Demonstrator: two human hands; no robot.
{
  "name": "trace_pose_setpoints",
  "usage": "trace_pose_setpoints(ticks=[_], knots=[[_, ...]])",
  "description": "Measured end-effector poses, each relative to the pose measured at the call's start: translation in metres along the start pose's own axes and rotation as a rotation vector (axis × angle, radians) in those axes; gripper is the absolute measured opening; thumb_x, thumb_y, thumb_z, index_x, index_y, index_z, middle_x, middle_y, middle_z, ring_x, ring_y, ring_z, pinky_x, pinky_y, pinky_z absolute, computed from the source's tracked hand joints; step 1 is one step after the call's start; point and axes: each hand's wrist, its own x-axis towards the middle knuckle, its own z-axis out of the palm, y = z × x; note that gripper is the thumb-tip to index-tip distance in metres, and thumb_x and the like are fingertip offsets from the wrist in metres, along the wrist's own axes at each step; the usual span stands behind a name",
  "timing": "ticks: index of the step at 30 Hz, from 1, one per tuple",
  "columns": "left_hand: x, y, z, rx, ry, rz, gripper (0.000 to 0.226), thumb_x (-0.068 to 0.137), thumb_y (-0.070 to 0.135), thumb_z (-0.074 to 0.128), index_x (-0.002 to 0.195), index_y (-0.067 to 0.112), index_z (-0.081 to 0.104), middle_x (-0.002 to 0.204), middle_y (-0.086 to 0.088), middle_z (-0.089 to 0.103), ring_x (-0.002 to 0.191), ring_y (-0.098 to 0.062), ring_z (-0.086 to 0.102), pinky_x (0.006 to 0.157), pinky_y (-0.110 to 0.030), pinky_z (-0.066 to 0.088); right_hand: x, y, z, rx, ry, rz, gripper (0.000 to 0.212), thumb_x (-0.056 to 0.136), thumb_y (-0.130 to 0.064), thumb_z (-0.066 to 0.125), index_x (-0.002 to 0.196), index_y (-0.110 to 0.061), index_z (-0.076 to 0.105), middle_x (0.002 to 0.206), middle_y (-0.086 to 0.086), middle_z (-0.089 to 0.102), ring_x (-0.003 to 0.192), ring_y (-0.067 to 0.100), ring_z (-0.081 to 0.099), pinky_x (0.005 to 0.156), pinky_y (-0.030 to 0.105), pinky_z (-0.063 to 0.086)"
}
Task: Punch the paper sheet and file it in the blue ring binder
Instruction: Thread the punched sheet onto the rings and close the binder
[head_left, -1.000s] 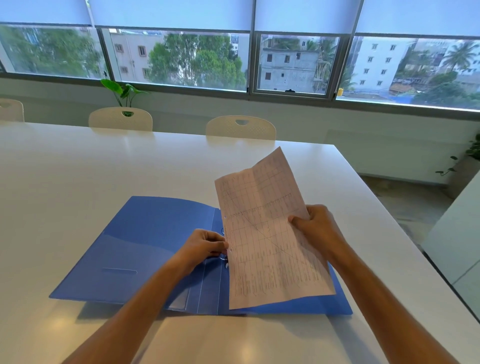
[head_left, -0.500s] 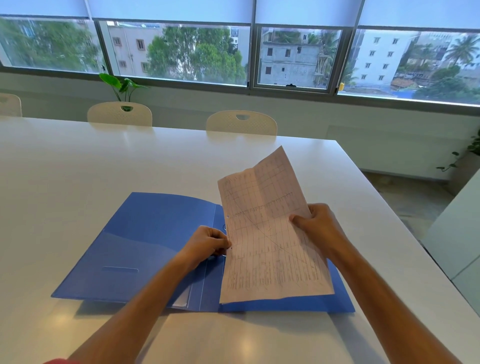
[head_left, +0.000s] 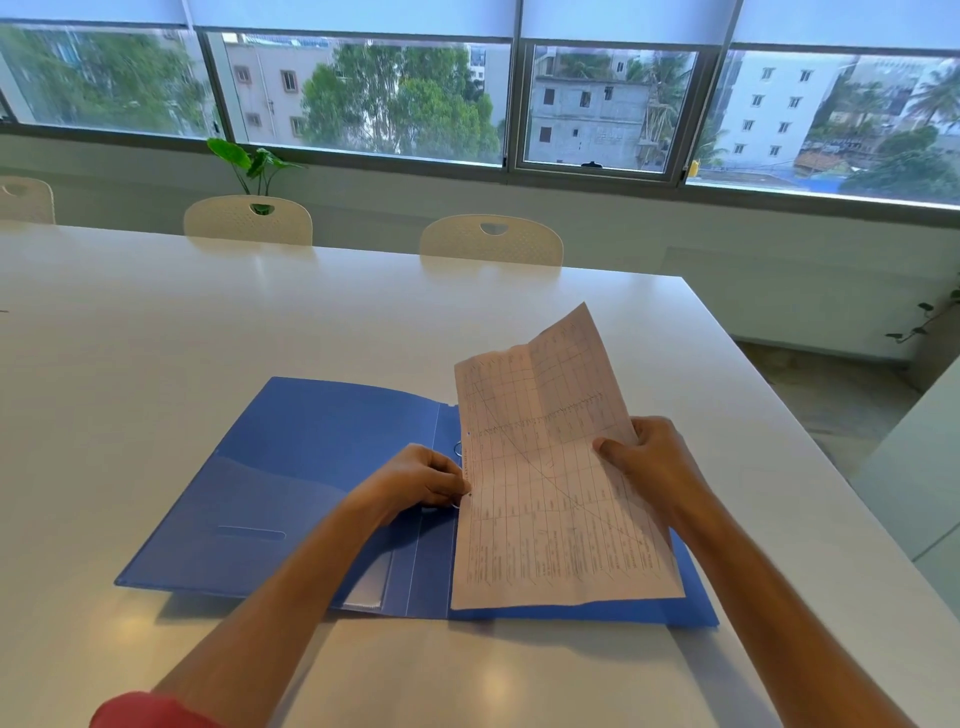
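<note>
Both our hands steady the paper sheet (head_left: 550, 483) over the open blue ring binder (head_left: 322, 483), left hand (head_left: 426, 480) pinching its punched edge beside the rings, right hand (head_left: 649, 462) gripping its outer edge, likely to align holes.

One binder (head_left: 291, 483), one sheet (head_left: 550, 499), three chairs (head_left: 491, 241), one plant (head_left: 249, 166).

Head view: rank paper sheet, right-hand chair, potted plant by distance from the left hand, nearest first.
From the left hand:
1. Paper sheet, touching its fingers, just to the right.
2. Right-hand chair, across the table.
3. Potted plant, behind the other chair, by the window.
</note>
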Motion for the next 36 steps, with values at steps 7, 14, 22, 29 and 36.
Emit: trace_pose_setpoints(ticks=[7, 14, 22, 29, 36], knots=[[0.004, 0.000, 0.005, 0.017, 0.014, -0.016, 0.015, 0.084, 0.009, 0.069, 0.089, -0.005, 0.071, 0.095, -0.012, 0.075, 0.083, -0.022, 0.072, 0.073, -0.026, 0.059, -0.001, 0.005, 0.000, 0.006, 0.026, 0.001, 0.011, 0.091, -0.027, 0.062, 0.086, -0.019, 0.068, 0.078, -0.001, 0.074, 0.061, 0.018, 0.072, 0.057, 0.028, 0.055], [0.009, -0.002, 0.008, 0.012, 0.017, -0.031, 0.013, 0.086, 0.012, 0.067, 0.086, -0.001, 0.071, 0.096, -0.014, 0.074, 0.081, -0.021, 0.069, 0.075, -0.027, 0.057, -0.003, 0.005, 0.000, 0.008, 0.033, -0.009, 0.010, 0.091, -0.026, 0.062, 0.084, -0.021, 0.067, 0.078, -0.001, 0.074, 0.061, 0.017, 0.072, 0.056, 0.026, 0.054], [0.007, -0.002, 0.004, 0.018, -0.069, -0.059, 0.019, 0.087, 0.015, 0.066, 0.089, -0.003, 0.072, 0.098, -0.010, 0.075, 0.078, -0.014, 0.068, 0.069, -0.022, 0.055, -0.008, 0.012, 0.000, 0.008, 0.044, 0.026, 0.010, 0.091, -0.024, 0.061, 0.083, -0.021, 0.066, 0.079, -0.002, 0.073, 0.061, 0.015, 0.071, 0.054, 0.023, 0.052], [0.005, -0.003, 0.002, 0.001, -0.106, -0.038, 0.014, 0.086, 0.012, 0.067, 0.087, -0.001, 0.073, 0.099, -0.010, 0.075, 0.090, -0.020, 0.070, 0.085, -0.032, 0.058, -0.012, 0.007, -0.002, 0.104, 0.033, 0.032, 0.010, 0.091, -0.020, 0.061, 0.091, -0.014, 0.069, 0.082, 0.001, 0.074, 0.066, 0.017, 0.072, 0.059, 0.027, 0.055], [0.006, -0.005, 0.001, -0.022, -0.120, -0.015, 0.014, 0.086, 0.010, 0.067, 0.092, -0.002, 0.072, 0.102, -0.010, 0.074, 0.097, -0.025, 0.070, 0.086, -0.032, 0.057, -0.012, -0.001, -0.002, 0.139, 0.035, 0.011, 0.009, 0.091, -0.021, 0.061, 0.088, -0.017, 0.068, 0.081, 0.000, 0.074, 0.066, 0.019, 0.073, 0.062, 0.033, 0.058]])
